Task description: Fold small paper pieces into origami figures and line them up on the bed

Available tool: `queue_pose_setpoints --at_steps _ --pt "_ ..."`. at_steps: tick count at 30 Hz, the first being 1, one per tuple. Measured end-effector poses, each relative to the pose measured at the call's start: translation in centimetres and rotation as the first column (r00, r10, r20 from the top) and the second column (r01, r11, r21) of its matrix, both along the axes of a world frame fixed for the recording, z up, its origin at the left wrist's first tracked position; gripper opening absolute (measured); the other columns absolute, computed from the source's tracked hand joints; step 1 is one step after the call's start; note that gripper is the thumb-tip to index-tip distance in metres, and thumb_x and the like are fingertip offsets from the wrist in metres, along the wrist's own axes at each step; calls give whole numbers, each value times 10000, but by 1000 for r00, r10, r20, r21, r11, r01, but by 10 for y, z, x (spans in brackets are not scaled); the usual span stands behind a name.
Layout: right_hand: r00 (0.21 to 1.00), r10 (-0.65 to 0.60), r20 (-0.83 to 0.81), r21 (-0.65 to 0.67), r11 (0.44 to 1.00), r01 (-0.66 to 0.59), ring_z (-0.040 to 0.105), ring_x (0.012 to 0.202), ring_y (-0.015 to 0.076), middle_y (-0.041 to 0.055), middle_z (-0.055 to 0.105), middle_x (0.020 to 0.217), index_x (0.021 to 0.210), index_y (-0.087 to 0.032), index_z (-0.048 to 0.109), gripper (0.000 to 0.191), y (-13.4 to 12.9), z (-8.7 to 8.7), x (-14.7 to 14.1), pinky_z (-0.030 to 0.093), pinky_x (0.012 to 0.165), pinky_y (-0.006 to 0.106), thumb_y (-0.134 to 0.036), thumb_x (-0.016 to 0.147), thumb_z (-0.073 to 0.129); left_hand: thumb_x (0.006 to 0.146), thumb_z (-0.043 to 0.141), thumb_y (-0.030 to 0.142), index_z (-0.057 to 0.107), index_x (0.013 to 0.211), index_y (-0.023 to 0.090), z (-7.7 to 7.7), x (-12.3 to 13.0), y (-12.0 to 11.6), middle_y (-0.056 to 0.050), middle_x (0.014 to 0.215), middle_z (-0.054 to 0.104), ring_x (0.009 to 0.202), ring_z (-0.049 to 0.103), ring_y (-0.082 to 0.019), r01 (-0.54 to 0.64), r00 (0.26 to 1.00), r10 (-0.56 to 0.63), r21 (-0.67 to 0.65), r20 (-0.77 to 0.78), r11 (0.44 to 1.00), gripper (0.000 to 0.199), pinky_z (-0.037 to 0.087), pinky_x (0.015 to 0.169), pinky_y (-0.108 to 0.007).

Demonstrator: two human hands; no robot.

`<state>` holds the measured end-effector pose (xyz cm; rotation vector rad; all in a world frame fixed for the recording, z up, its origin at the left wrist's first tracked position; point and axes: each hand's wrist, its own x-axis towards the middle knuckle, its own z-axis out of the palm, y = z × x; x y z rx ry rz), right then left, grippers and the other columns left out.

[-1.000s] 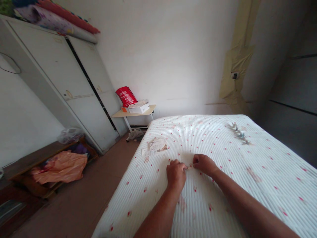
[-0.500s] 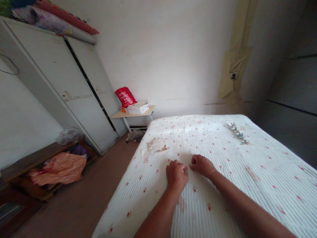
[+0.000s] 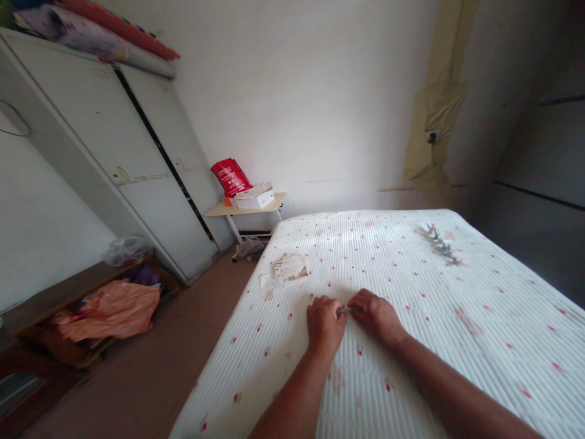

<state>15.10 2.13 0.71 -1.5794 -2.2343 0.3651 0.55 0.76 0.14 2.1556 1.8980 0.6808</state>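
Note:
Above the middle of the quilted, red-dotted mattress (image 3: 388, 366), both my hands are close together. My left hand (image 3: 325, 318) is closed, fingers pinched on a small thin greyish piece (image 3: 343, 310). My right hand (image 3: 375, 312) is closed too, its thumb and fingers at the other end of that piece. Most of the piece is hidden by my fingers, and its kind cannot be made out. Beyond my left hand, printed paper scraps (image 3: 290, 268) lie on the mattress. Farther right lies a row of small grey, winged-looking pieces (image 3: 439, 245).
A small table (image 3: 219, 210) holds a red bag (image 3: 231, 177) and a white box (image 3: 256, 200). At the left stand a tall cabinet (image 3: 150, 183) and a low wooden bench (image 3: 36, 292) with an orange plastic bag (image 3: 109, 308). A wall socket (image 3: 432, 137) is at the back right.
My right hand has come down and inward to the small piece held by my left hand, narrowing the gap between them. My left hand has hardly moved.

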Motion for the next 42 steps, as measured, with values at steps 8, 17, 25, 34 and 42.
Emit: queue_pose_setpoints --at_steps 8,17,25,34,42 --pt "997 68 21 161 984 -70 567 741 144 19 619 788 804 -193 629 159 1 -10 0 348 690 242 -149 793 477 722 590 177 613 718 197 -6 -1 2 -21 785 605 809 512 -170 15 1000 -16 87 10 996 32 347 734 -277" --pt "993 100 -55 195 977 -88 541 691 134 21 584 758 743 -181 596 189 3 -14 1 353 678 251 -115 786 425 709 527 113 596 685 194 -9 0 2 -8 720 608 744 526 -148 35 988 -48 88 144 995 108 375 696 -246" --pt "899 160 -407 255 965 -56 533 747 131 44 500 856 744 -192 540 123 0 -9 1 425 655 224 -173 795 430 666 559 169 594 694 161 -10 -1 5 20 646 602 616 533 -106 129 776 -107 10 622 992 45 401 591 -197" --pt "741 -115 -661 -67 993 95 513 607 134 1 550 670 733 -191 522 136 1 -10 -4 415 579 242 -326 719 514 607 629 200 581 710 135 -8 -3 6 2 652 605 596 524 -101 173 494 -59 -32 867 984 131 404 577 -198" --pt "618 -188 -764 -280 958 -55 419 470 95 -39 486 531 730 -172 584 183 -9 6 -6 326 459 211 -336 709 504 593 617 181 568 698 143 -12 -2 7 16 639 587 584 510 -94 145 501 -58 -17 864 989 122 395 572 -193"
